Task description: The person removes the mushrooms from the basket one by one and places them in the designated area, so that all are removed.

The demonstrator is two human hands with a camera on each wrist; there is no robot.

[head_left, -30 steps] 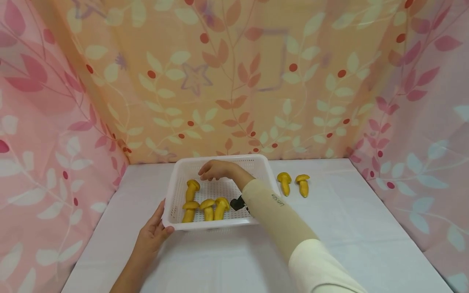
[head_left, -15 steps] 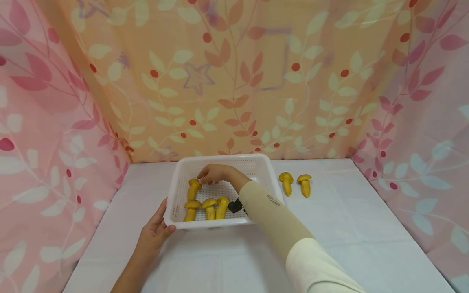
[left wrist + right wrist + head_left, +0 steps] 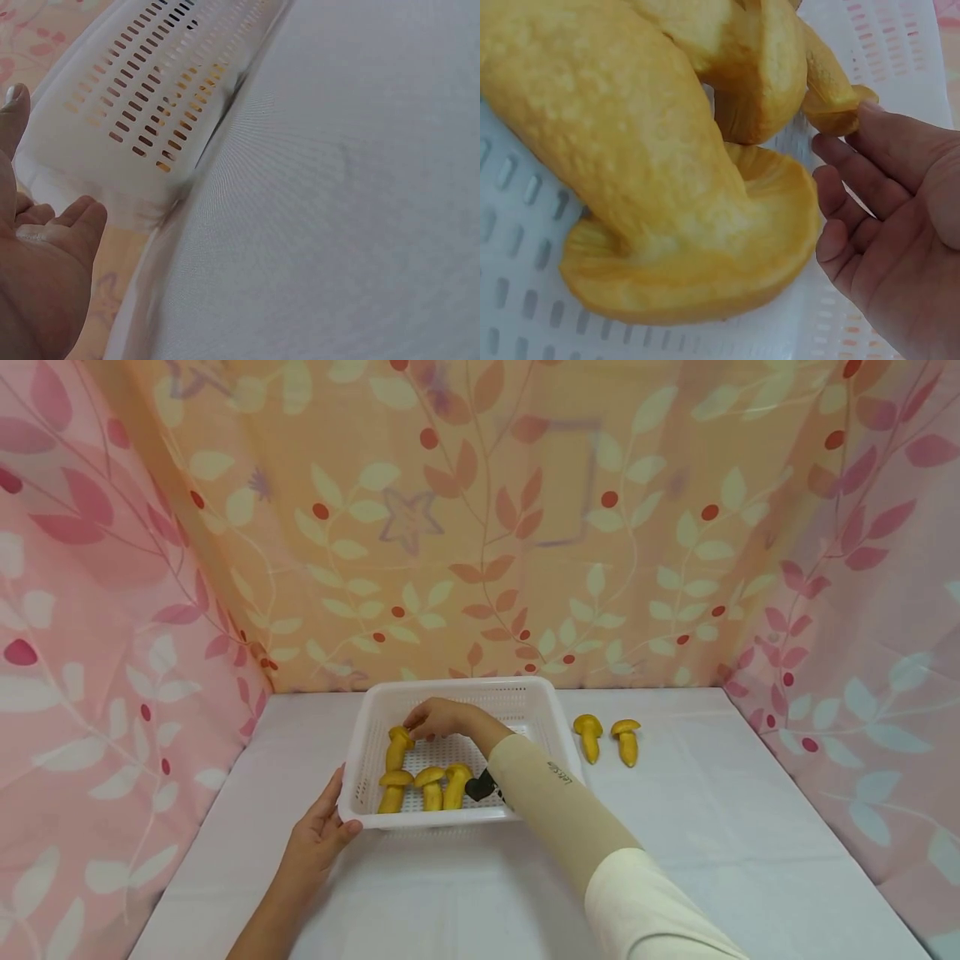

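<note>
A white perforated plastic basket (image 3: 450,817) stands on the table with several yellow mushrooms inside. My left hand (image 3: 313,843) holds its near left corner, thumb at the rim and fingers along the outer wall (image 3: 131,90). Inside the basket, my right hand (image 3: 442,717) pinches the cap edge of the rear left mushroom (image 3: 397,747) between thumb and forefinger. In the right wrist view that mushroom (image 3: 831,82) lies past two larger-looking ones, its cap at the fingertips. Along the front wall lean the left mushroom (image 3: 393,793), the middle one (image 3: 431,789) and the right one (image 3: 456,787).
Two more mushrooms, one nearer the basket (image 3: 589,739) and one farther right (image 3: 626,743), lie on the white tablecloth (image 3: 720,827). Floral curtains (image 3: 487,568) enclose the table at the back and both sides. A black device (image 3: 481,787) shows at the right wrist.
My right hand has moved slightly down and closer to the rear left mushroom, and its fingertips now meet the cap. The left hand keeps its hold on the basket.
</note>
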